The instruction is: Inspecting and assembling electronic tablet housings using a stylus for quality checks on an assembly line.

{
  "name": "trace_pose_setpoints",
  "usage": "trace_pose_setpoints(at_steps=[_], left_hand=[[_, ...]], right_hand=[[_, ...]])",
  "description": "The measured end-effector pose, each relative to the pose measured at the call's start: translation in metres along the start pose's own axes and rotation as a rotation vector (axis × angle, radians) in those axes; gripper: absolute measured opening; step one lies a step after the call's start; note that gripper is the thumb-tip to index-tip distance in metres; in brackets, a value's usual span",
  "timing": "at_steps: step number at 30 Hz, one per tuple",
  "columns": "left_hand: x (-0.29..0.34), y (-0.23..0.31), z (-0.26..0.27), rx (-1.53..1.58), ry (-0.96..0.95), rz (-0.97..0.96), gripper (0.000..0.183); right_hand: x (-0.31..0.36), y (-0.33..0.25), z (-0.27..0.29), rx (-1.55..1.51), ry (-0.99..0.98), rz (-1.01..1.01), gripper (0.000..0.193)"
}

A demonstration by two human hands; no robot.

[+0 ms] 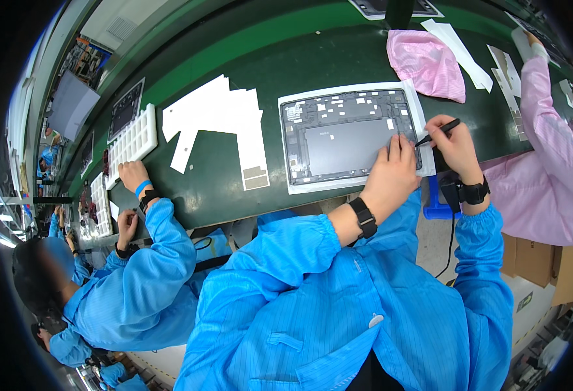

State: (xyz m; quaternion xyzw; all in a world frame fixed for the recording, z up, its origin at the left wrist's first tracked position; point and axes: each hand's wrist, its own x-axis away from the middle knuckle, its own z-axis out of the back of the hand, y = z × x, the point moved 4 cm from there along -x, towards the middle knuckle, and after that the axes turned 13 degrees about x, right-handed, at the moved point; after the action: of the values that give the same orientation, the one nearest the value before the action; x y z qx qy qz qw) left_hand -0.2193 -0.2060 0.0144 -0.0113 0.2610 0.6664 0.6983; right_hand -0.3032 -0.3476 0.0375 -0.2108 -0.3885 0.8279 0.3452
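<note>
A grey tablet housing [348,140] dotted with small white stickers lies on a white padded sheet [420,111] at the table's near edge. My left hand [394,173] reaches over its lower right part, fingers bent and drawn together, the tips on the housing near the right side. Whatever may be under those fingertips is hidden. At the right edge of the housing, my right hand [454,144] is closed around a slim black pen-shaped tool [439,132]. The tool's tip points down-left at the housing's right rim, close to my left fingers.
White paper sheets [215,111] lie left of the housing. A pink cloth cap [426,64] rests behind it. A co-worker's hand [134,176] is beside a white compartment tray [137,138] at left; a person in a pink sleeve [539,98] works at right. A blue stool-like object [435,199] stands below the table edge.
</note>
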Motion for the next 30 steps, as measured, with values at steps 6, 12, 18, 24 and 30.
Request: trace_pose_setpoints(at_steps=[6, 12, 18, 24, 30], left_hand=[[0.002, 0.0, -0.007, -0.231, -0.015, 0.011, 0.05], [0.003, 0.006, -0.004, -0.171, 0.023, 0.005, 0.052], [0.062, -0.033, 0.098, 0.362, 0.23, 0.109, 0.039], [0.161, -0.15, 0.171, 0.168, 0.321, 0.486, 0.046], [0.179, -0.168, 0.153, 0.113, 0.207, 0.511, 0.057]], right_hand=[[0.003, 0.043, 0.003, -0.75, 0.333, -0.219, 0.012], [0.009, 0.061, 0.008, -0.633, 0.382, -0.186, 0.014], [0.004, -0.006, -0.015, -0.594, 0.345, -0.16, 0.016], [0.01, -0.131, -0.158, -0.479, -0.229, 0.018, 0.014], [0.002, -0.158, -0.232, -0.212, -0.248, 0.198, 0.021]])
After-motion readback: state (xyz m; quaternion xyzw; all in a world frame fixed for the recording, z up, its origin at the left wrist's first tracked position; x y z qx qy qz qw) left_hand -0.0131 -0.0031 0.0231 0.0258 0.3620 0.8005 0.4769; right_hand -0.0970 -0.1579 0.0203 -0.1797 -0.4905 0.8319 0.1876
